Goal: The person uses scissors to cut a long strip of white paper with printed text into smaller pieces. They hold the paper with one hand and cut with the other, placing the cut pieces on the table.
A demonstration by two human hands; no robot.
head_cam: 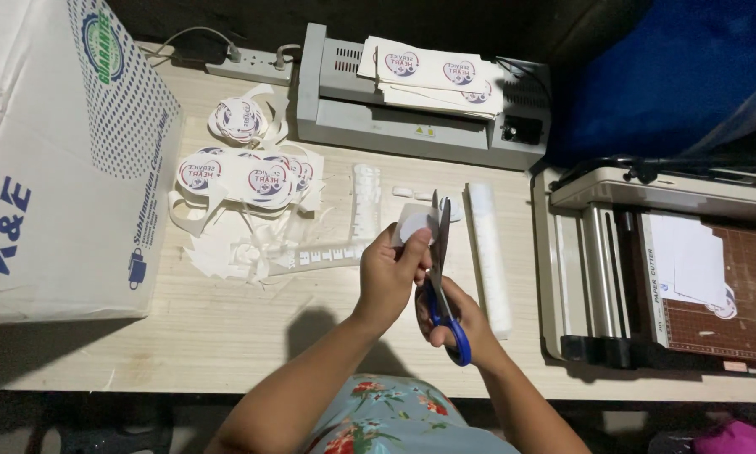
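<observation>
Presently, item by item, above the worktop (226, 328):

Left hand (388, 273): raised over the worktop, grip clenched on a white paper disc (413, 225), thumb and fingers pinching its lower left edge. The disc is standing up and to the right of the hand, its blank face turned toward the camera.

Right hand (458, 315): grip closed through the blue handles of the scissors (441, 277), sitting below and slightly right of the disc. It is the hand further from the disc; the left is touching it.

Scissors: long axis running nearly straight away from the person, handles near, tips far. The blades are passing along the disc's right edge, touching or just overlapping it; whether they are parted cannot be told from this view.

Disc: round, so no long axis of its own; it is lying directly left of the blades, between the left fingers and the steel.

Surroundings: finished printed round stickers (252, 176) piling up with paper trimmings (235, 248) to the left; a white strip (489, 256) lying lengthwise just right of the hands; a grey laminator (411, 126) at the back carrying uncut printed sheets (432, 76); a paper cutter (663, 269) at right; a large white box (50, 160) at left.
</observation>
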